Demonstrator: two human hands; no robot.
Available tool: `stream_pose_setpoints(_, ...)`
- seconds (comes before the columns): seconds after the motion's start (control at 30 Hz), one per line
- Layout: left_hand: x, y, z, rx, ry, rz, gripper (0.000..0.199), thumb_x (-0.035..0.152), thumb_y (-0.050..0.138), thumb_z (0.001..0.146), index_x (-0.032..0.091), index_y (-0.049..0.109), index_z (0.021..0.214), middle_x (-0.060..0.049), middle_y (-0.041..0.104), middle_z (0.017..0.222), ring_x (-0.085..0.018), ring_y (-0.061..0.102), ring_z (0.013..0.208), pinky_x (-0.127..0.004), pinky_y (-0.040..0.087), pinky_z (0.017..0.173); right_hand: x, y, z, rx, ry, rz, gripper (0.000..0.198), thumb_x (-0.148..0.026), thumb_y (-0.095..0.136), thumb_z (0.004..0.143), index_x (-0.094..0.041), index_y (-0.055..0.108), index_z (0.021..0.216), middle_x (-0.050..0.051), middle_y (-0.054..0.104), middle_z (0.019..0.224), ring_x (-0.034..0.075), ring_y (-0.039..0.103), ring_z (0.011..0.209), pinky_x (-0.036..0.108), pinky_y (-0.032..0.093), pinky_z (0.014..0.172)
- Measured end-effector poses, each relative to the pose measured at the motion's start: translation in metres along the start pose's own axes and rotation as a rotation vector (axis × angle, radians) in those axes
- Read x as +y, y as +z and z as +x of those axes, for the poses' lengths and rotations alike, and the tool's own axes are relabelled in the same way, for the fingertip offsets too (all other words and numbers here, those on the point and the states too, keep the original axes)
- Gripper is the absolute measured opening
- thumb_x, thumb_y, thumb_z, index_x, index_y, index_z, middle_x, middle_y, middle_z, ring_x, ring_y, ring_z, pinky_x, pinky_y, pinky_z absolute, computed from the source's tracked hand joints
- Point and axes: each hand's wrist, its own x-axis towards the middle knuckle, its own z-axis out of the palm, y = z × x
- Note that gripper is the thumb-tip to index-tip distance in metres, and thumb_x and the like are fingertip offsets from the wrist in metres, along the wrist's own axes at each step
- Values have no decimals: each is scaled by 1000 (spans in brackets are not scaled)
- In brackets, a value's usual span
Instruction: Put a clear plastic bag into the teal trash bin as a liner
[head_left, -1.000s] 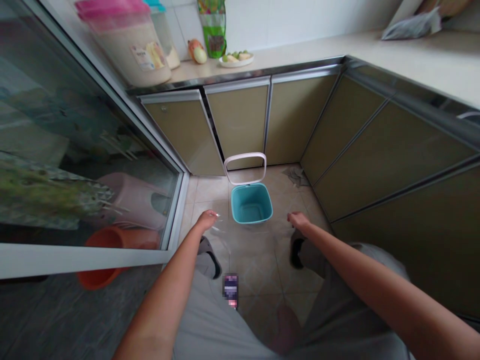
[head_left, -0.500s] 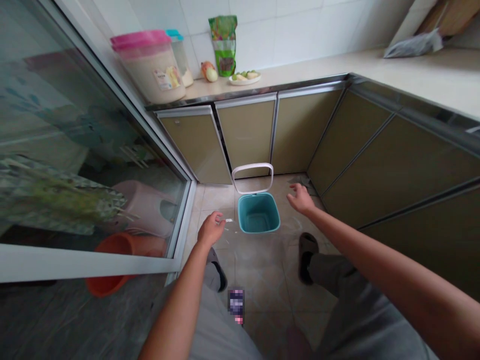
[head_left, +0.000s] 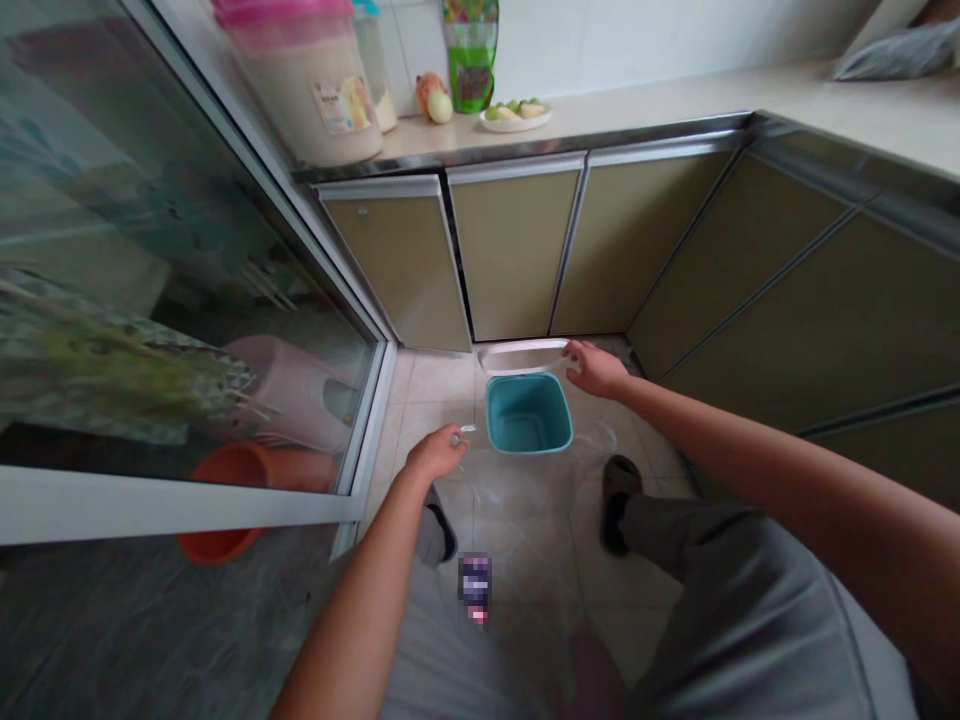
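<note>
Left of square teal bin [head_left: 529,400], left hand [head_left: 439,452] pinches clear film [head_left: 529,478] — likely to spread it; right hand [head_left: 596,370], grip unclear, meets white oblong ring [head_left: 525,345].

A home kitchen, by its look: low cabinets [head_left: 517,250] under a table [head_left: 660,103] carrying a plate of food [head_left: 517,125], a green pouch [head_left: 471,55] and a pink-lidded container [head_left: 292,95].

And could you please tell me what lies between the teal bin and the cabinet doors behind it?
The head view shows a pale ring between the teal bin and cabinet doors, with the right hand at its right end.
</note>
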Motion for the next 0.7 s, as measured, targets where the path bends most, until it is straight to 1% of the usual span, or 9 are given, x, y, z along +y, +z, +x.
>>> stream_pose_setpoints(0.07,4,0,-1,-33,-11,19,39,50,58,94,26,68,123,-7,77,108,-21,71,91,-28,50,79,-2,8,-19,3,7,-21,26,-30,59,88,-22,62,112,9,69,110,22,63,92,27,42,69)
stream_pose_setpoints(0.13,5,1,-2,-51,-23,19,40,51,58,94,26,68,124,-7,76,110,-21,71,92,-28,50,80,-8,14,-29,45,69,-47,19,-32,55,91,-21,62,106,10,69,108,21,62,87,28,40,66)
stream_pose_setpoints(0.2,5,3,-2,-55,-23,6,40,49,59,93,26,68,123,-7,77,108,-21,71,91,-28,50,79,-16,18,-34,79,128,-59,21,-34,53,94,-20,61,108,12,68,111,22,62,86,29,40,67)
stream_pose_setpoints(0.27,3,6,-1,-48,-19,-10,39,47,61,92,25,69,122,-7,77,104,-21,70,87,-27,50,76,-21,24,-41,65,139,-50,28,-35,52,95,-20,60,117,14,68,117,24,64,89,30,42,69)
stream_pose_setpoints(0.33,1,8,0,-43,-20,-20,38,47,64,90,25,71,119,-6,77,99,-21,69,83,-27,49,74,-21,34,-52,5,110,-44,36,-35,53,95,-22,57,128,14,68,124,25,66,94,31,44,73)
stream_pose_setpoints(0.4,-1,11,2,-47,-29,-22,38,47,65,88,25,71,118,-5,77,95,-21,68,80,-27,48,71,-16,49,-67,-109,68,-58,37,-36,53,96,-26,58,131,12,70,124,26,67,98,32,45,77)
stream_pose_setpoints(0.53,-2,17,8,-77,-34,9,39,48,64,89,25,72,120,-4,76,94,-20,68,79,-27,47,70,-1,88,-94,-396,28,-122,22,-38,56,95,-26,69,109,11,75,113,27,69,99,34,46,81)
stream_pose_setpoints(0.6,-1,22,11,-107,-38,46,40,48,63,90,25,72,122,-5,77,97,-21,69,82,-28,48,73,5,103,-102,-449,17,-121,24,-36,59,93,-25,70,111,12,73,118,27,69,101,34,46,82)
stream_pose_setpoints(0.7,3,31,14,-161,-38,91,45,48,63,91,25,70,129,-8,77,106,-24,71,88,-29,50,79,10,115,-112,-425,10,-100,35,-34,60,93,-23,65,125,14,69,128,27,70,101,35,47,83)
